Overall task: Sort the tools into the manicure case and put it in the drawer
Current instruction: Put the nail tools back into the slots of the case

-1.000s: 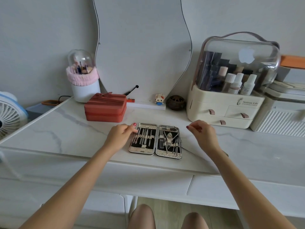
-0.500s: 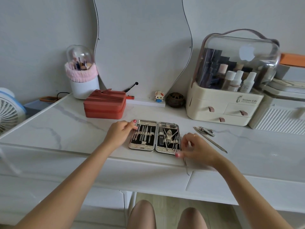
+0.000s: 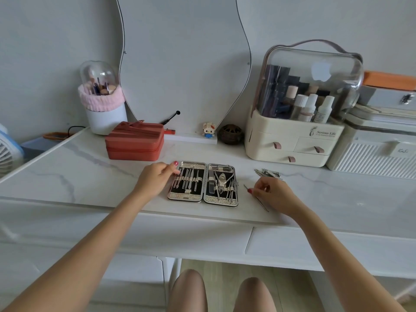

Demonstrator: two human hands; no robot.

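Note:
The manicure case (image 3: 203,200) lies open and flat on the white marble desktop, both black-lined halves filled with several steel tools under straps. My left hand (image 3: 155,177) rests on the case's left edge, thumb and fingers touching its rim. To the right of the case, my right hand (image 3: 273,193) pinches a thin steel tool (image 3: 262,203) that lies slanted on the desktop. Behind that hand lie loose nail clippers (image 3: 269,173) and another thin tool, partly hidden.
A red zip case (image 3: 135,141) sits behind left. A cream cosmetics organiser (image 3: 290,140) with small drawers and a clear lid stands back right, a white ribbed box (image 3: 371,154) beside it. A brush holder, a mirror and small figures line the wall. Desk drawer fronts (image 3: 315,246) run below.
My right hand moved from the case's lower right corner out to the right and now pinches the thin tool on the desktop. My left hand stayed on the case's left edge.

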